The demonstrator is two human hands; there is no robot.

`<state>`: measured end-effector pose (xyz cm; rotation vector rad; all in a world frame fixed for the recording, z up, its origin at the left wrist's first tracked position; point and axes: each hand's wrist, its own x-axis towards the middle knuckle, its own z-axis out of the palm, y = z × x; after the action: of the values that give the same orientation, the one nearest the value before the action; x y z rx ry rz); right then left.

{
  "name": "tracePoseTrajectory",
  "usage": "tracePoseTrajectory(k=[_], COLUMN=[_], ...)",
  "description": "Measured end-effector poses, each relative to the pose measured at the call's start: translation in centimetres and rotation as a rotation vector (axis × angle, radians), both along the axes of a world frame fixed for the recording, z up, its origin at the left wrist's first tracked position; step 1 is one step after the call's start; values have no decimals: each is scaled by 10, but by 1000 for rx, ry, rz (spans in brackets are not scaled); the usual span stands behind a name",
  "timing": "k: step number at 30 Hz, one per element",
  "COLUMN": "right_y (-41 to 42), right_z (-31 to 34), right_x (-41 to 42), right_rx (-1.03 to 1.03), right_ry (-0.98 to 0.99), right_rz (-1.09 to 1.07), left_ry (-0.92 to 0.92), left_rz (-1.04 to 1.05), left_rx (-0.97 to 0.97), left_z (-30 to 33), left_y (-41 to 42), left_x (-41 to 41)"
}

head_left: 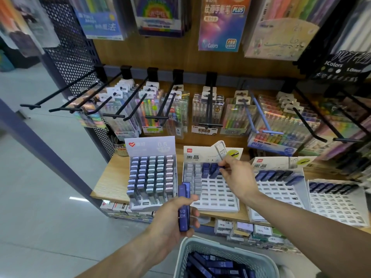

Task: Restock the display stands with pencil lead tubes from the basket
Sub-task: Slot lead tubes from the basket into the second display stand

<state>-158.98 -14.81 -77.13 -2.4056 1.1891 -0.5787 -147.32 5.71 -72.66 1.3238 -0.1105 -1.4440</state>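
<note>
Nearest the camera, the pale mesh basket (226, 255) is holding a loose heap of dark blue pencil lead tubes (212, 265), while the left hand (174, 219) is gripping a small bundle of tubes (184, 207) upright by their lower halves. Farther off, the right hand (236, 177) is pinching one tube (217, 169) by its top end over the middle display stand (210, 189), whose far row is partly filled. These tubes are looking light, rigid and slick, so gripping the flat sides seems best.

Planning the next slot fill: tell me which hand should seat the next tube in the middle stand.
Right. The right hand already pinches a tube over the middle stand top row; the left hand just holds spare tubes lower down.
</note>
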Motion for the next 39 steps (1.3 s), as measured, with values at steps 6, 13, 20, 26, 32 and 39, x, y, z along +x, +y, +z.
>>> tracePoseTrajectory(k=[6, 13, 20, 26, 32, 39], right_y=[4, 27, 62, 55, 63, 65], right_z=[-1, 30, 64, 69, 72, 72], right_x=[5, 11, -4, -21, -35, -28], right_rx=[-81, 89, 816, 944, 1098, 967], right_ry=[101, -83, -356, -459, -184, -202], right_rz=[74, 27, 139, -79, 43, 232], left_ry=[43, -83, -175, -104, -223, -369], left_rz=[21, -7, -24, 74, 164, 40], left_rx=[-35, -67, -77, -133, -148, -67], left_z=[1, 6, 4, 3, 4, -6], left_y=[-3, 0, -1, -6, -8, -9], left_x=[-1, -3, -7, -3, 4, -3])
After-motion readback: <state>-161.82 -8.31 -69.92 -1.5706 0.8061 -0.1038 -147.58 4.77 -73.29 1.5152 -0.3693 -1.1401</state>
